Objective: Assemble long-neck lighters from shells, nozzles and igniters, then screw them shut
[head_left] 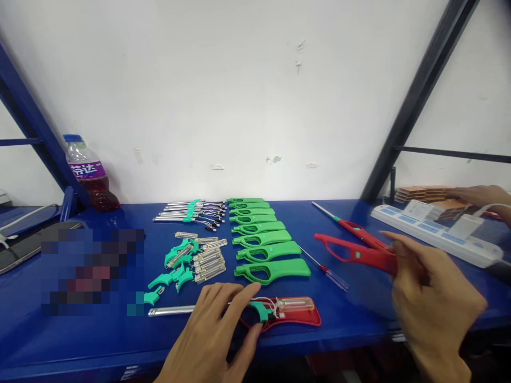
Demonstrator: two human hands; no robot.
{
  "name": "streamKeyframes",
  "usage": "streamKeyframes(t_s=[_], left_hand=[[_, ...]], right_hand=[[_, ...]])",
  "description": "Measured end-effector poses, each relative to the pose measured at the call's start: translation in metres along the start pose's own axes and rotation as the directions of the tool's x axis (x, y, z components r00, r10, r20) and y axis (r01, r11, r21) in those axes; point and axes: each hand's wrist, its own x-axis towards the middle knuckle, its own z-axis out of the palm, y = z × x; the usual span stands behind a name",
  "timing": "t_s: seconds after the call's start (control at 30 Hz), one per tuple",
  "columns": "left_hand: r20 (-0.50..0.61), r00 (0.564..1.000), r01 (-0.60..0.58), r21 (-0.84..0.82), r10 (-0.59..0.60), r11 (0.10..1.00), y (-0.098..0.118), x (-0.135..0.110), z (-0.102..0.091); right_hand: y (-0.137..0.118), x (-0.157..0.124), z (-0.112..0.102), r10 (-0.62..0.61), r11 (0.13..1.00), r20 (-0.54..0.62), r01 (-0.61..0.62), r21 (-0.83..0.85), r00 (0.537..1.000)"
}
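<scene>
My left hand [215, 330] grips a red lighter shell half [305, 318] at the front edge of the blue table, thumb below and fingers above. In that half lie a clear fuel tank [297, 304], a teal trigger [261, 310] and white wires; a metal tube [171, 310] sticks out leftward. My right hand [437, 298], slightly blurred, holds another red shell half [359, 254] in the air to the right. Behind it lies a red lighter [355, 229] with a metal rod. A screwdriver [335, 279] with a clear purple handle lies left of my right hand.
Several green shell halves [275, 270] form a column mid-table. Left of them lie loose tanks [209, 263], teal triggers [181, 275] and wired metal tubes [175, 215]. A power strip [431, 229], a bottle [90, 175] and another person's hand [483, 194] are farther out.
</scene>
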Motion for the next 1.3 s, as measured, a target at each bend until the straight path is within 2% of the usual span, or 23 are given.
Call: streamKeyframes(t_s=[0.07,0.13,0.23,0.3,0.43,0.57,0.7,0.77,0.9,1.0,1.13,1.3], left_hand=[[-0.022,1.000,0.003,-0.005,-0.003,1.000,0.000,0.000,0.000],[-0.042,0.999,0.007,-0.012,-0.007,1.000,-0.001,0.000,0.000],[-0.078,0.997,0.014,-0.030,-0.016,0.999,-0.001,0.000,0.000],[-0.120,0.992,0.021,-0.038,-0.026,0.999,-0.001,0.001,-0.001],[-0.184,0.982,-0.032,-0.004,0.031,0.999,0.000,0.000,-0.005],[-0.090,0.982,-0.161,0.041,0.164,0.986,-0.005,-0.009,-0.010],[-0.088,0.984,-0.153,0.044,0.157,0.987,-0.016,-0.018,-0.017],[-0.086,0.984,-0.152,0.057,0.157,0.987,-0.022,-0.017,-0.020],[-0.083,0.984,-0.154,0.027,0.156,0.988,-0.030,-0.006,-0.020],[-0.093,0.985,-0.144,-0.008,0.143,0.990,-0.030,0.004,-0.016],[-0.059,0.989,-0.135,-0.017,0.134,0.991,-0.028,0.009,-0.015],[-0.010,0.993,-0.119,-0.010,0.119,0.993,-0.025,0.010,-0.019]], right_hand=[[-0.006,0.000,-0.003,0.037,0.999,-0.057,-0.038,-0.012,0.998],[-0.011,-0.002,-0.004,0.114,0.992,-0.082,-0.109,0.065,0.990],[-0.022,-0.008,-0.006,0.258,0.936,0.008,-0.252,0.247,0.966],[-0.031,-0.012,-0.007,0.276,0.908,0.082,-0.288,0.303,0.958],[-0.055,-0.020,-0.006,0.129,0.897,0.251,-0.220,0.384,0.960],[-0.076,-0.027,-0.004,-0.017,0.853,0.351,-0.169,0.493,0.936],[-0.081,-0.029,0.000,-0.145,0.839,0.399,-0.102,0.535,0.905],[-0.081,-0.029,0.001,-0.271,0.832,0.415,-0.006,0.555,0.869],[-0.077,-0.032,0.004,-0.456,0.831,0.469,0.173,0.528,0.756],[-0.071,-0.037,0.008,-0.519,0.827,0.500,0.259,0.499,0.693],[-0.065,-0.038,0.014,-0.558,0.817,0.503,0.329,0.474,0.660],[-0.065,-0.039,0.015,-0.561,0.818,0.550,0.314,0.482,0.618]])
